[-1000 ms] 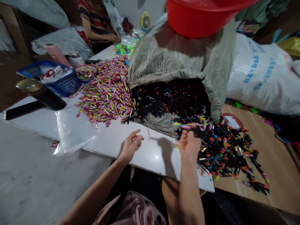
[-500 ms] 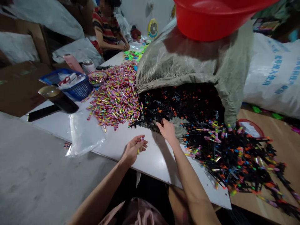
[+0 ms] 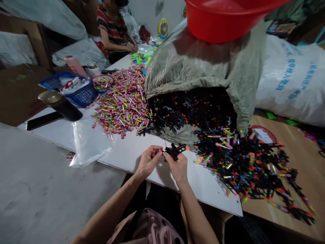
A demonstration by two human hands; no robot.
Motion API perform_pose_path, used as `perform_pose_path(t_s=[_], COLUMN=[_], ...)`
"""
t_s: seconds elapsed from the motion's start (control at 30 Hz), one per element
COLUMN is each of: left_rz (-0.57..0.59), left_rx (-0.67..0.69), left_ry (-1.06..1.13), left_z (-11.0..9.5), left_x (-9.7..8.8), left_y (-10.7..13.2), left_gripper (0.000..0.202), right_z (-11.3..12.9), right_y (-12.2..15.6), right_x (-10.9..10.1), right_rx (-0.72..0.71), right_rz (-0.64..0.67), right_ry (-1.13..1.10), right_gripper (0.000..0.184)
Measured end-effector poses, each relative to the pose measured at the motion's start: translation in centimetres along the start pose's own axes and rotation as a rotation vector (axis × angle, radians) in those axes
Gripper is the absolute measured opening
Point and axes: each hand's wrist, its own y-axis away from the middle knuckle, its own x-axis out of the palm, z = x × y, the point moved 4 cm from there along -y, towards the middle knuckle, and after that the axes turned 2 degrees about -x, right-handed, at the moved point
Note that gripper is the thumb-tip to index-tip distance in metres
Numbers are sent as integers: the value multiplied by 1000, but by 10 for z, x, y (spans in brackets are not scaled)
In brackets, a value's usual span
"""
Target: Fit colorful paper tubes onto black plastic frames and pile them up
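Note:
My right hand (image 3: 179,166) pinches a small black toy gun (image 3: 175,150) with an orange tip, its muzzle end pointing right. Close beside it, my left hand (image 3: 146,163) is closed on a small pink-and-red tube (image 3: 153,154), mostly covered by the fingers. The two hands meet over the white table (image 3: 124,150), the tube against or very near the gun's rear end. Behind them lies a heap of colourful small tubes (image 3: 122,105). More black toy guns (image 3: 190,112) fill the mouth of a grey woven sack (image 3: 205,64).
To the right, a pile of toy guns with tubes among them (image 3: 243,169) spreads across the table edge. At left are a clear plastic bag (image 3: 90,142), a dark bottle (image 3: 63,106) and a blue basket (image 3: 86,95). A red basin (image 3: 228,23) rests on the sack. Another person (image 3: 113,30) sits behind.
My right hand has come back from the sack's mouth with a black toy gun in it. My left hand has moved slightly right, and the hands are now together.

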Motion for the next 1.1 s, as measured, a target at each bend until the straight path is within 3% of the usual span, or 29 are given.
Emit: perform_pose_path(t_s=[0.27,0.43,0.53,0.63,0.73,0.8,0.87,0.97,1.03,1.1], left_rz=[-57,-99,-70,-38,-55,-87,-94,-37,24,53], left_rx=[56,233,281,189,4,-114,-190,-260,-287,-287], left_ry=[-89,-243,-283,-247,-146,-42,59,199,264,289], left_z=[-11,-10,-5,3,16,27,37,43,41,36], left_x=[12,15,19,14,-3,-13,-16,-7,0,1], left_y=[6,16,21,14,1,-5,-7,-3,-1,-4], left_gripper=[23,15,17,26,38,46,57,69,70,65], right_z=[0,-4,-13,-7,17,27,24,3,-6,-9], right_y=[14,15,9,-13,-47,-73,-100,-126,-131,-125], right_x=[-14,-7,-6,-30,-74,-84,-67,-26,-9,-8], right_rx=[-50,-30,10,-47,-315,-403,-327,-171,-139,-123], right_rz=[-122,-188,-156,-188,-405,-417,-253,-25,-1,2], right_ry=[49,-6,-51,-95,-183,-73,315,835,922,929], right_gripper=[24,25,27,28,30,34,31,22,23,23])
